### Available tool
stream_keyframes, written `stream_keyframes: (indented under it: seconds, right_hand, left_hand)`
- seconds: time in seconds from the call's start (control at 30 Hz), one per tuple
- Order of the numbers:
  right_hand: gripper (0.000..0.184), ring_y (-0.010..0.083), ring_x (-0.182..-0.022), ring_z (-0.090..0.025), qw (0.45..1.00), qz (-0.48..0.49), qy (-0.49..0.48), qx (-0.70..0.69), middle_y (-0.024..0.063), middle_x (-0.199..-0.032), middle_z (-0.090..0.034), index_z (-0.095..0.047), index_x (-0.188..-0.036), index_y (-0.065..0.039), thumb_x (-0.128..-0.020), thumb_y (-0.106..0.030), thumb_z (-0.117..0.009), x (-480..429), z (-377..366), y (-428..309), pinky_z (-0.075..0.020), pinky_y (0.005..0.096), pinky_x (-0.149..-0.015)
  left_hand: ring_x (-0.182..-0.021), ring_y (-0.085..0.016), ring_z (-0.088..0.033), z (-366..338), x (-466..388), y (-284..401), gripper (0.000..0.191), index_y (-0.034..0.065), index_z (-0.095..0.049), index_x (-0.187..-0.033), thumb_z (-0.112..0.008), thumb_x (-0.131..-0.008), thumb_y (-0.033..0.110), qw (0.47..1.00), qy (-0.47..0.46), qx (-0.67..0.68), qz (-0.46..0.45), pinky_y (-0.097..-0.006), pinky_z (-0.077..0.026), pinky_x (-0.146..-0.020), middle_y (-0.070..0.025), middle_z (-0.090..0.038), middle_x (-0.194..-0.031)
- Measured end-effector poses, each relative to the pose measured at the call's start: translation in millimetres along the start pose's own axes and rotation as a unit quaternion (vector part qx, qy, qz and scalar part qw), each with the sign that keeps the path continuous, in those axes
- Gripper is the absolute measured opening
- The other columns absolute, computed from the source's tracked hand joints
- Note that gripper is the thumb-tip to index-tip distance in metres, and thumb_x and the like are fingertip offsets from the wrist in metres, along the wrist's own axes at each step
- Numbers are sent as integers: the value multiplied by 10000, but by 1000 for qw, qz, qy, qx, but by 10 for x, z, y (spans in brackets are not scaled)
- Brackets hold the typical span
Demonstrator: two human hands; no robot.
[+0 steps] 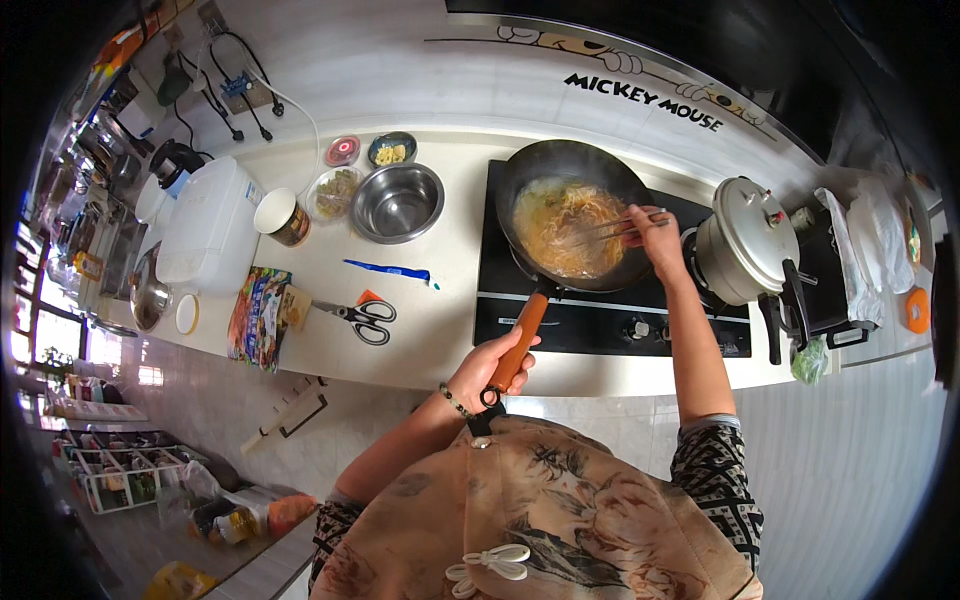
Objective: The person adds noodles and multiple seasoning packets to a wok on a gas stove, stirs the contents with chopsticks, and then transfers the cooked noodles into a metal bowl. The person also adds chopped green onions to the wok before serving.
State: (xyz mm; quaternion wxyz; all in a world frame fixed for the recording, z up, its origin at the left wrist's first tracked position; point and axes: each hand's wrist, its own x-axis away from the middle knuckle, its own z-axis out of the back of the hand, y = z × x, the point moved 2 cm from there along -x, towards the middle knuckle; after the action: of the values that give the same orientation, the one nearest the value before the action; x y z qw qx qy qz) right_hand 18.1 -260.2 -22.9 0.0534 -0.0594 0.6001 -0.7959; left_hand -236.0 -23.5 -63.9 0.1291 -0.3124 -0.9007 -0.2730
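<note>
My left hand [496, 367] is wrapped around the orange-brown handle [524, 334] of a dark wok [517, 169]. The wok sits on the left burner of a black gas stove [491, 319]. Inside it are noodles [592, 206] in a cloudy yellowish broth [536, 206] with bits of green. Between the fingers of my right hand [652, 232] is a pair of metal chopsticks [611, 225]. Their tips reach down into the noodles, over the wok's right side. A beaded bracelet [455, 403] circles my left wrist.
Right of the wok stands a pressure cooker [750, 240], its black handles pointing forward. On the counter at left are a steel bowl [397, 202], a paper cup [281, 216], kitchen scissors [364, 321], a blue torn packet [390, 268], a colourful food bag [257, 319] and a dish of chopped garlic [391, 152].
</note>
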Motion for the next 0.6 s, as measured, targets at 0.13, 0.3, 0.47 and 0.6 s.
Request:
stream_keyframes:
  seconds: [0.13, 0.3, 0.47, 0.6]
  right_hand:
    - [288, 146, -648, -638, 999, 29, 28, -15, 91, -788, -679, -679, -928, 14, -945, -260, -591, -51, -38, 58, -523, 278, -600]
    - [282, 135, -663, -634, 999, -8, 27, 26, 70, -771, -669, -670, -942, 18, -936, -256, -603, -78, -36, -36, -520, 275, -603]
    - [195, 220, -626, -650, 975, 204, 31, 82, 119, -746, -678, -694, -866, -30, -896, -204, -613, -72, -597, -242, -510, 342, -583]
    - [172, 359, -760, -650, 895, 343, -17, 285, 185, -858, -673, -698, -862, -41, -857, -199, -630, 30, -956, -282, -527, 417, -687]
  left_hand:
    - [-564, -106, -503, 10, -9, -10, 522, 5, -451, -1230, -453, -983, 464, 1000, -2, -2, 3, -241, -417, -467, -36, -519, -812]
    - [-552, -110, -496, 5, -14, -11, 532, 8, -454, -1223, -433, -985, 484, 1000, -7, 10, 1, -246, -413, -459, -35, -518, -808]
    - [-551, -110, -497, -1, -21, -25, 536, 13, -465, -1215, -413, -988, 496, 1000, 5, 5, 3, -246, -409, -459, -34, -519, -800]
    - [-553, -108, -500, -13, -22, -36, 528, 15, -472, -1210, -410, -991, 491, 1000, 12, 5, 1, -244, -410, -464, -33, -520, -796]
